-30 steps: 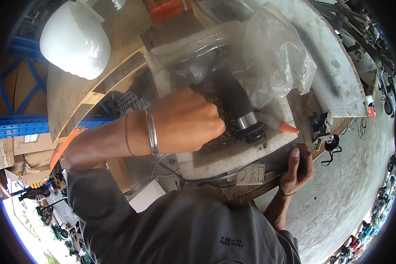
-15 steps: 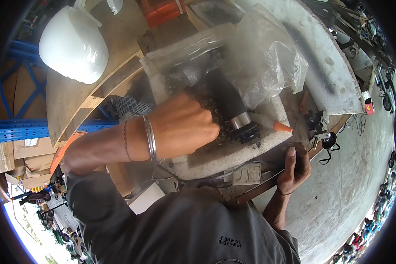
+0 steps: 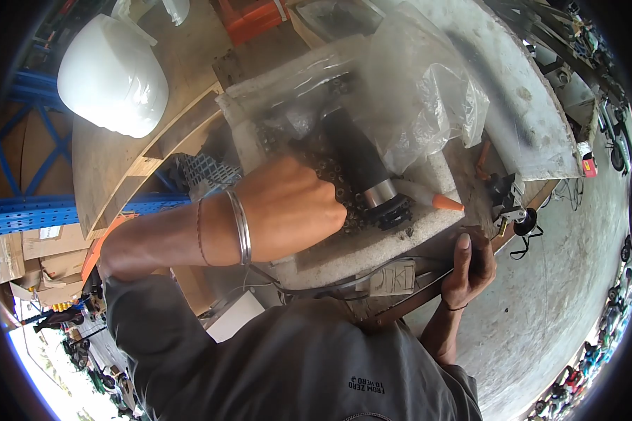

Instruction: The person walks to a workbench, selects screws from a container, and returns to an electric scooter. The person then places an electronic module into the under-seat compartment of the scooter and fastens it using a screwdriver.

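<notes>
My left hand (image 3: 288, 210), closed with its knuckles up, is low over a pale foam box (image 3: 372, 245) of small dark ring-like metal parts (image 3: 330, 172). Its fingertips are hidden, so I cannot tell what they hold. Beside it a black cylinder (image 3: 358, 151) with a silver collar lies tilted across the parts. A translucent nozzle with an orange tip (image 3: 447, 203) crosses the box's right rim. My right hand (image 3: 470, 270) is at the table edge (image 3: 418, 298), thumb raised and other fingers curled in shadow around the edge.
Clear plastic sheeting (image 3: 428, 91) covers the box's far right part. A clamp-like metal fixture (image 3: 512, 203) sits on the table's right edge. A cable (image 3: 330, 286) runs along the near side. A glossy white shell (image 3: 112, 77) stands on the wooden bench at left.
My left hand has shifted slightly left and down over the box, still closed. My right hand stays at the table edge. The black cylinder shows a little more clearly.
</notes>
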The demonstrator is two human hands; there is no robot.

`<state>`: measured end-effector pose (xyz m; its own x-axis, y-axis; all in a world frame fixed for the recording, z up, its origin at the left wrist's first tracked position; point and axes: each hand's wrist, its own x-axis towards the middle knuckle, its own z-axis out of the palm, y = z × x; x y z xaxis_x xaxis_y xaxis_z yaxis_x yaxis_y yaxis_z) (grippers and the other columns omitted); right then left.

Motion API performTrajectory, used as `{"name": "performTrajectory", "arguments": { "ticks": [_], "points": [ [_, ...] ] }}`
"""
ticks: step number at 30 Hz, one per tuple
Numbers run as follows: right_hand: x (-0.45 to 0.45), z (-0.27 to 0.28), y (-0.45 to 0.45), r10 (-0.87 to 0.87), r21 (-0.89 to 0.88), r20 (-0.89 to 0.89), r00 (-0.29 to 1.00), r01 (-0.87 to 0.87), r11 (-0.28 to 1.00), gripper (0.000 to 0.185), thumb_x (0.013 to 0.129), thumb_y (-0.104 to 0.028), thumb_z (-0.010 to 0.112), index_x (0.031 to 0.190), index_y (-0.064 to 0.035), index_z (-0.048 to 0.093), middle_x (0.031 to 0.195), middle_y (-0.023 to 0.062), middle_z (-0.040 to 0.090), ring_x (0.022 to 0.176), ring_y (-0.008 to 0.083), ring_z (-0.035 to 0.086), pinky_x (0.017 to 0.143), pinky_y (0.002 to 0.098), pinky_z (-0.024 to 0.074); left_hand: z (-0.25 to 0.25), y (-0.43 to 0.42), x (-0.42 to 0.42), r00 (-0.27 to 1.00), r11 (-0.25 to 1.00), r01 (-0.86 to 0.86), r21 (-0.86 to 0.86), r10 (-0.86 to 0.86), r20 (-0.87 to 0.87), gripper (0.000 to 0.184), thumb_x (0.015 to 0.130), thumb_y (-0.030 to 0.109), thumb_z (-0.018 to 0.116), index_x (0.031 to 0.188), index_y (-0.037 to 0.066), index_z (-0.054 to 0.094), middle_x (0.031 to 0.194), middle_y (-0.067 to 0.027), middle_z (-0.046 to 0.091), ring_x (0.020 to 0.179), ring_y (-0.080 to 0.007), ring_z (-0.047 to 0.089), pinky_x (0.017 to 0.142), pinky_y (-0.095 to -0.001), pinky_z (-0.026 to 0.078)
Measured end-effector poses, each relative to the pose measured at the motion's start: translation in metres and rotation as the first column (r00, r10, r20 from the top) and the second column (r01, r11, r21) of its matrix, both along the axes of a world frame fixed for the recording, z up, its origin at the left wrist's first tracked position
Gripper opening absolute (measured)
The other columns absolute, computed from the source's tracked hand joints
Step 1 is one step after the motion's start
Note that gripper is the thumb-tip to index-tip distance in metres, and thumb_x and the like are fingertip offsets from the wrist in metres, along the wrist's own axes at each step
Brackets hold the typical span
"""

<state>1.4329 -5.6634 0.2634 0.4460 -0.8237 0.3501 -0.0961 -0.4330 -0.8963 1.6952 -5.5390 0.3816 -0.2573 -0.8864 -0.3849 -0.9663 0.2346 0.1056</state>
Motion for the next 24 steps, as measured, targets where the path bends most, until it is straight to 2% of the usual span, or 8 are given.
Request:
{"name": "performTrajectory", "arguments": {
  "ticks": [4, 6, 13, 15, 16, 18, 22, 24],
  "points": [
    [0.000, -0.002, -0.001, -0.006, -0.013, 0.018, 1.000, 0.007, 1.000, 0.014, 0.092, -0.007, 0.059, 0.092, 0.0067, 0.061, 0.080, 0.0138, 0.064, 0.069, 0.0161, 0.058, 0.064, 0.0260, 0.0434, 0.000, 0.001, -0.004, 0.999, 1.000, 0.018, 0.020, -0.019, 0.048, 0.006, 0.072, 0.013, 0.064, 0.068, 0.009, 0.062, 0.068, -0.0046, 0.064, 0.069, -0.0262, 0.068, 0.058, -0.0376, 0.049],
    [0.001, -0.001, -0.001, -0.010, -0.018, 0.021, 1.000, 0.010, 1.000, 0.014, 0.092, -0.007, 0.059, 0.092, 0.0065, 0.061, 0.080, 0.0130, 0.064, 0.067, 0.0147, 0.056, 0.062, 0.0254, 0.0425, -0.003, 0.003, -0.002, 1.000, 1.000, -0.010, 0.004, 0.010, -0.003, 0.006, 0.072, 0.014, 0.064, 0.069, 0.009, 0.063, 0.068, -0.0050, 0.064, 0.068, -0.0265, 0.068, 0.057, -0.0372, 0.049],
    [0.003, 0.007, 0.003, -0.047, 0.030, -0.005, 0.999, 0.047, 0.998, 0.014, 0.092, -0.008, 0.060, 0.091, 0.0055, 0.063, 0.078, 0.0082, 0.063, 0.061, 0.0090, 0.051, 0.058, 0.0231, 0.0383, -0.003, 0.003, -0.006, 0.998, 0.997, -0.063, -0.040, 0.063, -0.009, 0.007, 0.069, 0.013, 0.065, 0.066, 0.007, 0.065, 0.064, -0.0088, 0.064, 0.066, -0.0287, 0.068, 0.059, -0.0412, 0.050],
    [0.002, 0.007, 0.002, -0.040, 0.026, -0.009, 0.999, 0.040, 0.999, 0.014, 0.092, -0.008, 0.060, 0.090, 0.0055, 0.063, 0.077, 0.0084, 0.063, 0.062, 0.0096, 0.052, 0.058, 0.0233, 0.0388, 0.001, -0.001, -0.007, 0.993, 0.992, -0.107, 0.061, 0.110, -0.047, 0.006, 0.067, 0.009, 0.067, 0.063, 0.004, 0.067, 0.066, -0.0157, 0.066, 0.066, -0.0303, 0.069, 0.054, -0.0389, 0.051],
    [0.002, 0.006, 0.002, -0.034, 0.025, -0.012, 0.999, 0.034, 0.999, 0.014, 0.092, -0.008, 0.060, 0.090, 0.0056, 0.063, 0.077, 0.0085, 0.063, 0.062, 0.0103, 0.053, 0.059, 0.0236, 0.0393, 0.000, -0.001, -0.008, 0.993, 0.993, -0.103, 0.055, 0.106, -0.049, 0.006, 0.067, 0.009, 0.067, 0.063, 0.004, 0.067, 0.066, -0.0157, 0.066, 0.066, -0.0303, 0.069, 0.054, -0.0389, 0.051],
    [0.001, 0.004, 0.001, -0.033, 0.015, -0.003, 0.999, 0.034, 0.999, 0.014, 0.092, -0.008, 0.060, 0.090, 0.0057, 0.063, 0.077, 0.0093, 0.063, 0.063, 0.0112, 0.054, 0.060, 0.0239, 0.0402, -0.003, -0.002, -0.008, 0.980, 0.968, -0.196, 0.155, 0.200, -0.014, 0.012, 0.064, 0.013, 0.064, 0.070, 0.003, 0.067, 0.065, -0.0164, 0.066, 0.067, -0.0344, 0.068, 0.062, -0.0430, 0.052],
    [0.001, 0.007, 0.002, -0.032, 0.043, 0.002, 0.999, 0.031, 0.999, 0.012, 0.091, -0.006, 0.060, 0.089, 0.0060, 0.062, 0.078, 0.0116, 0.065, 0.068, 0.0141, 0.058, 0.063, 0.0251, 0.0432, -0.006, 0.000, -0.007, 0.975, 0.965, -0.217, 0.146, 0.221, -0.010, 0.015, 0.063, 0.015, 0.064, 0.071, 0.001, 0.067, 0.067, -0.0176, 0.066, 0.070, -0.0357, 0.068, 0.063, -0.0433, 0.052],
    [0.000, 0.007, 0.002, -0.031, 0.050, -0.004, 1.000, 0.031, 0.998, 0.012, 0.091, -0.005, 0.060, 0.089, 0.0060, 0.062, 0.079, 0.0121, 0.065, 0.069, 0.0148, 0.059, 0.064, 0.0255, 0.0438, -0.011, 0.003, -0.004, 0.968, 0.970, -0.235, 0.056, 0.239, -0.080, 0.014, 0.062, 0.014, 0.068, 0.065, 0.000, 0.067, 0.063, -0.0198, 0.064, 0.065, -0.0346, 0.068, 0.057, -0.0429, 0.053]
  ]
}}
